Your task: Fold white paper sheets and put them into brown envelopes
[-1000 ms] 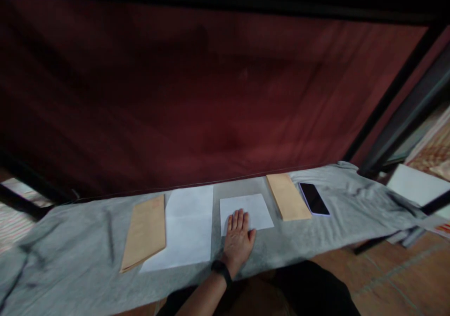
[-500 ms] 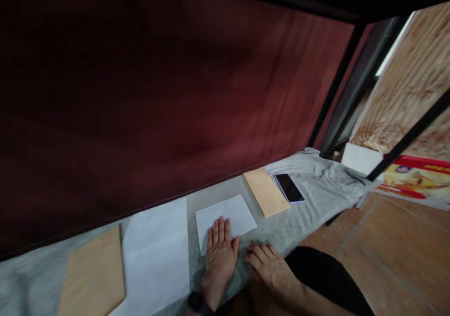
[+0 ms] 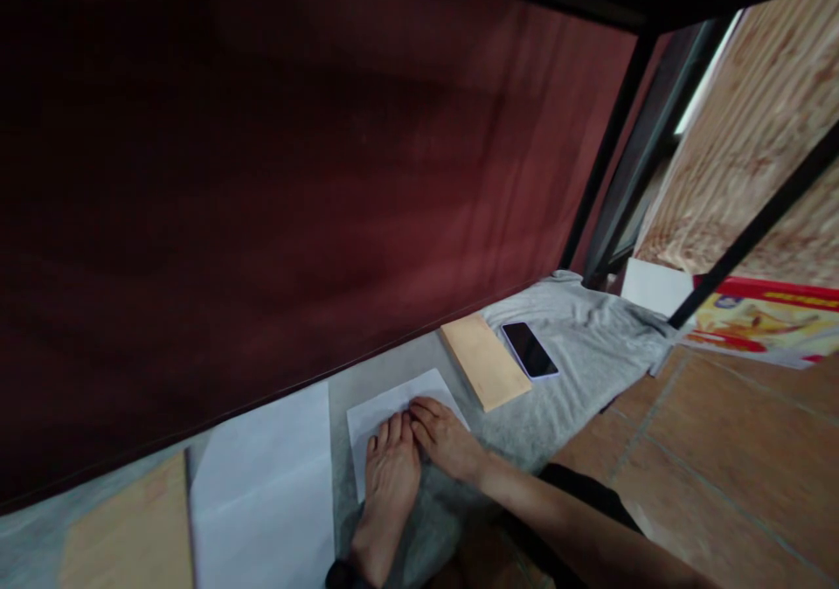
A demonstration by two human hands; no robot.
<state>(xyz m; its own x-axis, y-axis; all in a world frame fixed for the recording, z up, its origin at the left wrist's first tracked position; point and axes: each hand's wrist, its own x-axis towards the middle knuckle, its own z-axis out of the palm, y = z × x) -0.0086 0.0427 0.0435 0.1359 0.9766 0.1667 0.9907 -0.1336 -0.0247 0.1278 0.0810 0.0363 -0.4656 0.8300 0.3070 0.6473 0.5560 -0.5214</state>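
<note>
A folded white sheet of paper [image 3: 419,387] lies flat on the grey cloth, partly covered by both hands. My left hand [image 3: 393,467] rests palm down on it, fingers stretched forward. Against its fingertips, my right hand [image 3: 449,439] lies on the same paper with its fingers slightly bent. Neither hand grips anything that I can see. To the left is a larger white sheet [image 3: 268,484] with a crease across it. Right of the hands lie a tan envelope-like packet [image 3: 485,362] and a phone [image 3: 530,350] with a dark screen.
Another tan packet [image 3: 135,528] sits at the lower left on the grey cloth [image 3: 590,327]. A dark red panel [image 3: 367,178] rises behind. Black frame bars [image 3: 606,152] stand at the right, near a red and yellow printed box [image 3: 766,318] on the tiled floor [image 3: 727,449].
My right hand has moved up and left from the cloth edge onto the folded paper, beside my left fingers. The whole view has shifted slightly.
</note>
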